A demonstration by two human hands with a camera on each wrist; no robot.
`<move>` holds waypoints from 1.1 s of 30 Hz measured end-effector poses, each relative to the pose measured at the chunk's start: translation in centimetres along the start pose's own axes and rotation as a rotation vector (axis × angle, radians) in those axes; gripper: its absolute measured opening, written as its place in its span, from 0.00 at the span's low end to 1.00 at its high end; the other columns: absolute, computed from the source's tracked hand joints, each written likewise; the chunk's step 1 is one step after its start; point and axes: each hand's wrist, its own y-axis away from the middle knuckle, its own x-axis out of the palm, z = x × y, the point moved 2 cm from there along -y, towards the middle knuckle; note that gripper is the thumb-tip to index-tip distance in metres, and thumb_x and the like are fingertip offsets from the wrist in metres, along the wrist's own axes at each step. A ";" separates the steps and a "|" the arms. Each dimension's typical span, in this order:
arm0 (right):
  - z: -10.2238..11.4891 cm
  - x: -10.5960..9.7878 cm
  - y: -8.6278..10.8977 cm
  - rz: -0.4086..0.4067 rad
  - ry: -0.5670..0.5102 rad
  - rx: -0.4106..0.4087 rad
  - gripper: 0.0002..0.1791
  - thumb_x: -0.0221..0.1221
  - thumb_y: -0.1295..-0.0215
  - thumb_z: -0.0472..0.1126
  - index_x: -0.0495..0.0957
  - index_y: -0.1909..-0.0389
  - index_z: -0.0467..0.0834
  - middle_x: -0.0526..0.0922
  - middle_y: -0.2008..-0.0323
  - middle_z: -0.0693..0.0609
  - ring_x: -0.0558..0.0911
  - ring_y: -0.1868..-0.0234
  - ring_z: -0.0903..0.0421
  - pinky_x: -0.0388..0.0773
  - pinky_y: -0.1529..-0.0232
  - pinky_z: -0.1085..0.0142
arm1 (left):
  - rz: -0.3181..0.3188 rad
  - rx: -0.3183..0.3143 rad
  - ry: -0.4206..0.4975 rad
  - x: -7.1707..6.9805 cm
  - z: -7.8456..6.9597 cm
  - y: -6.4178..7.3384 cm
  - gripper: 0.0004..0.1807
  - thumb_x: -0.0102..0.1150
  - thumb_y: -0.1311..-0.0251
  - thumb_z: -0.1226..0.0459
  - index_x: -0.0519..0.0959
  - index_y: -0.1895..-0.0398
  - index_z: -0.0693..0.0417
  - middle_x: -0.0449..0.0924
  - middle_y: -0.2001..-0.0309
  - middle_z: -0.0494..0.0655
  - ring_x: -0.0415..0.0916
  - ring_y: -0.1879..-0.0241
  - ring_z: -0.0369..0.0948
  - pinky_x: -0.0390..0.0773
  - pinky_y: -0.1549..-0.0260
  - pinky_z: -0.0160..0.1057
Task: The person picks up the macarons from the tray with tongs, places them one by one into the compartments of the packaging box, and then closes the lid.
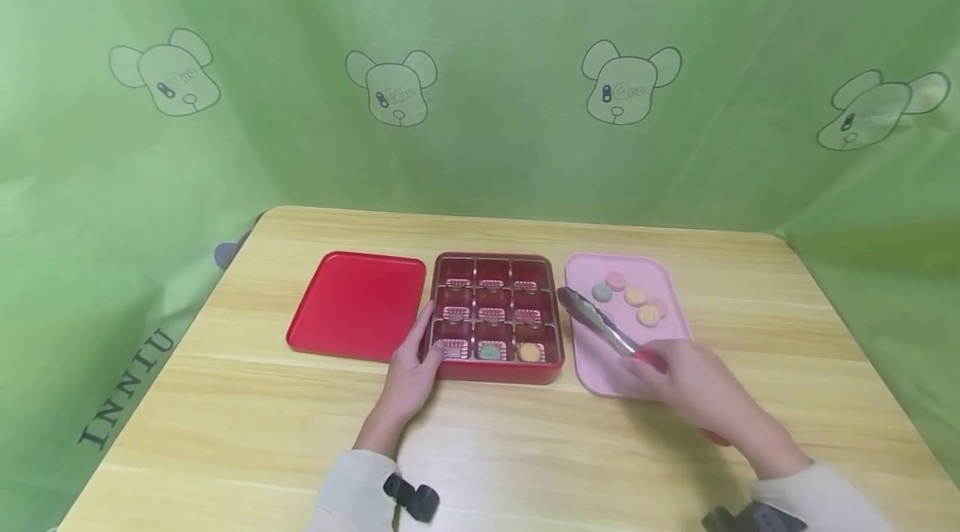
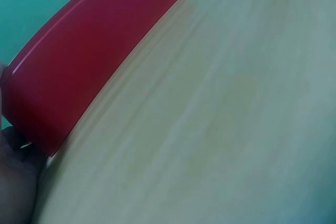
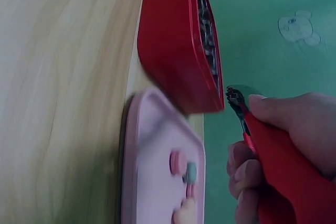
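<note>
My left hand [image 1: 412, 369] grips the front left corner of a red box [image 1: 491, 371], thumb at the rim and fingers along its side. Nine compartments divide the box. A green macaron [image 1: 490, 352] lies in the front middle one and a yellow macaron [image 1: 529, 353] in the front right one. My right hand [image 1: 693, 382] holds metal tongs [image 1: 600, 323] with red handles. Their tips are close together near the box's right edge, with no macaron visible between them. Beneath the tongs is a pink tray [image 1: 600, 378] carrying several macarons [image 1: 634, 296] in pink, green and yellow.
A flat red lid [image 1: 360, 303] lies on the wooden table [image 1: 525, 457] to the left of the box. Green curtain [image 1: 510, 165] printed with bear heads hangs behind the table and along both sides.
</note>
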 end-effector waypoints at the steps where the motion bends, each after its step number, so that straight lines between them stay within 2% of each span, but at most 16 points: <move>1: 0.4 0.3 -0.2 0.003 -0.014 -0.007 0.17 0.56 0.35 0.53 0.77 0.77 0.46 0.71 0.84 0.56 0.67 0.82 0.61 0.66 0.81 0.69 | -0.001 0.001 -0.001 0.0 0.0 0.0 0.35 0.49 0.37 0.62 0.53 0.28 0.30 0.57 0.29 0.41 0.52 0.29 0.45 0.56 0.33 0.53; 11: 3.6 3.0 -1.9 0.068 -0.104 -0.011 0.16 0.57 0.37 0.53 0.74 0.79 0.49 0.69 0.87 0.56 0.65 0.88 0.61 0.67 0.89 0.68 | 0.012 0.002 0.001 0.2 0.1 -0.1 0.34 0.49 0.36 0.60 0.53 0.27 0.31 0.57 0.29 0.42 0.53 0.29 0.47 0.57 0.34 0.56; 18: 6.1 4.9 -3.2 0.081 -0.126 -0.059 0.22 0.54 0.38 0.61 0.74 0.81 0.49 0.69 0.86 0.57 0.66 0.85 0.61 0.67 0.84 0.69 | 0.007 -0.008 -0.005 0.0 0.2 -0.2 0.35 0.49 0.36 0.61 0.53 0.28 0.29 0.56 0.28 0.40 0.51 0.29 0.46 0.56 0.33 0.54; 26: 8.4 7.0 -4.0 0.091 -0.176 -0.103 0.18 0.57 0.38 0.57 0.75 0.81 0.51 0.69 0.87 0.58 0.66 0.86 0.63 0.66 0.85 0.70 | 0.004 0.005 -0.018 -0.2 0.1 -0.3 0.34 0.49 0.36 0.61 0.53 0.28 0.30 0.57 0.29 0.40 0.52 0.29 0.45 0.56 0.33 0.53; 33: 9.2 8.1 -4.3 0.077 -0.167 -0.128 0.16 0.59 0.39 0.55 0.74 0.81 0.52 0.70 0.86 0.59 0.67 0.85 0.64 0.68 0.82 0.70 | -0.016 0.017 -0.043 -0.2 0.2 -0.3 0.34 0.49 0.37 0.61 0.54 0.28 0.32 0.60 0.30 0.42 0.56 0.31 0.46 0.59 0.33 0.51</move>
